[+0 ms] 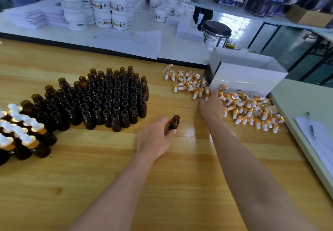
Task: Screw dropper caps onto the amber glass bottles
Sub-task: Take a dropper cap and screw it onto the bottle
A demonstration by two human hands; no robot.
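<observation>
Grip check: left hand [155,138] clamps small uncapped amber glass bottle [174,122]; right hand [212,106] reaches gold-collared white dropper caps [249,109] rightward, its grip unreadable.

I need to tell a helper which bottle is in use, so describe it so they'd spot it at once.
On the wooden table, look in the gap between the big block of open brown bottles and the heap of gold-and-white dropper caps. There the left hand pinches one small amber bottle. Unlike the rest, it is alone, uncapped and held.
</observation>
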